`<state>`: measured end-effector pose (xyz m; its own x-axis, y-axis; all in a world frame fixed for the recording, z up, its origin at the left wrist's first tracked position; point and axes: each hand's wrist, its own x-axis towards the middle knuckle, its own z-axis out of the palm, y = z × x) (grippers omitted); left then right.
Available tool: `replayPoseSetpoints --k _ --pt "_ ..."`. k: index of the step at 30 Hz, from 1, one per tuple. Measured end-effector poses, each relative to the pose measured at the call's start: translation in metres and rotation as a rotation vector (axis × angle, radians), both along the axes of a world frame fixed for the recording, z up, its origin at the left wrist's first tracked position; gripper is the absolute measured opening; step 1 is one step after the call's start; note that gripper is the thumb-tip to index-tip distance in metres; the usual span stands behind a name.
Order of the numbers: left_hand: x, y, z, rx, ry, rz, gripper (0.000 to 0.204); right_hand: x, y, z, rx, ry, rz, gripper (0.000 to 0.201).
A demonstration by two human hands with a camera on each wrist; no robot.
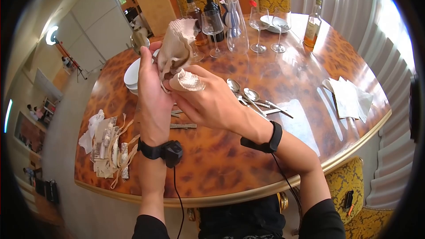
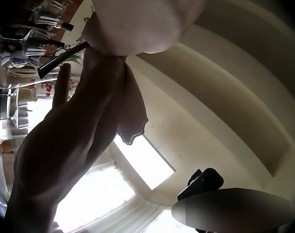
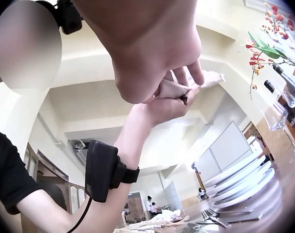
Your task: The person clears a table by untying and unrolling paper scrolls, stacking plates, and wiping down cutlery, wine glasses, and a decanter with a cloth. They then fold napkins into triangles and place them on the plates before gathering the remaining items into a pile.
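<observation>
My left hand [image 1: 152,84] is raised over the table, holding a metal spoon [image 1: 140,40] whose bowl shows beyond the fingertips. A beige ribbed cloth [image 1: 177,44] lies bunched against that palm and hides part of the spoon. From the right, my right hand [image 1: 203,95] grips the cloth, and a fold pokes out by its thumb and fingers. In the left wrist view the spoon [image 2: 60,60] appears as a dark silhouette, and a scalloped edge of the cloth [image 2: 133,116] hangs down. The right wrist view shows the cloth [image 3: 174,90] between both hands.
Behind my left hand stand stacked white plates [image 1: 132,75]; forks and knives [image 1: 183,126] lie nearby. Spoons [image 1: 252,94] lie right of centre. Folded napkins [image 1: 347,97] lie far right, and tied bundles [image 1: 106,144] at left. Wine glasses [image 1: 212,24], bottles and a vase [image 1: 232,17] stand behind.
</observation>
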<state>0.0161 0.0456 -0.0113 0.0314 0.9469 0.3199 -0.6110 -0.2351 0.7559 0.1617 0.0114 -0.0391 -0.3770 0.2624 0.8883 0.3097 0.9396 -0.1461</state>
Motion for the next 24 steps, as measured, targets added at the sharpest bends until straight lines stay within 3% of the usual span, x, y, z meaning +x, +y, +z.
replayPoseSetpoints --k 5,9,13,16,18,24 --pt "0.014 -0.010 0.004 -0.041 -0.039 0.085 0.031 0.002 0.004 0.000 0.003 0.111 -0.007 0.014" --pt "0.016 -0.012 0.001 -0.077 -0.087 0.029 0.031 0.005 0.007 -0.003 -0.164 0.086 0.049 0.014" --pt "0.018 -0.020 0.002 -0.054 -0.091 -0.018 0.031 0.005 0.006 -0.003 -0.155 0.079 0.049 0.009" --pt "0.017 -0.025 0.006 0.051 -0.034 0.012 0.032 0.001 0.002 -0.003 -0.077 0.151 0.080 0.016" --pt "0.014 -0.027 0.006 0.037 -0.013 -0.042 0.033 0.003 -0.006 0.002 -0.250 0.157 0.053 0.034" --pt "0.025 -0.037 0.013 -0.019 -0.056 0.042 0.035 0.007 -0.013 0.011 -0.331 0.092 -0.034 0.062"
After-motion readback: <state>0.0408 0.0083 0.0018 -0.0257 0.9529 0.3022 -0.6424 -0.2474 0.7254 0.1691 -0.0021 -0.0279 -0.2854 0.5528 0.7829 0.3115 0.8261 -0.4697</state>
